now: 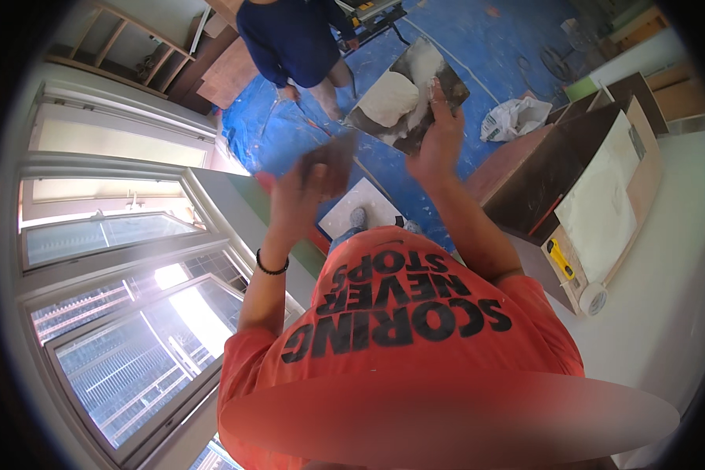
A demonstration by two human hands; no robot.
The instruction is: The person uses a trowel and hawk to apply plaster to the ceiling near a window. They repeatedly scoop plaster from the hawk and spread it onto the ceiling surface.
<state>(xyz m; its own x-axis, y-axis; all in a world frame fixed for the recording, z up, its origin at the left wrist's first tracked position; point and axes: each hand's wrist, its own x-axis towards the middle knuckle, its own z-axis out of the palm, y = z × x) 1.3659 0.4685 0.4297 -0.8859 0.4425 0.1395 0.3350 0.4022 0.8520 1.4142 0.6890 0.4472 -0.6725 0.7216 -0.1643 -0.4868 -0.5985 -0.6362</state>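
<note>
My right hand (439, 149) grips the edge of a flat, dark board (457, 84), with the thumb on its upper face. Thick white plaster (389, 98) sits in a mound on the board, and more is smeared near the thumb. To the left, my left hand (296, 200) is closed on a dark, flat spreading blade (338, 160). Motion smears the blade and the fingers, so its exact kind and its handle cannot be made out. A gap separates the blade from the board.
I stand on a white platform (354, 200) above blue floor sheeting (493, 78). Windows (133, 352) line the left. At right, a cabinet (525, 168) bears a yellow cutter (560, 258) and a tape roll (593, 299). Another person (290, 39) stands ahead; a white bag (515, 119) lies beyond the cabinet.
</note>
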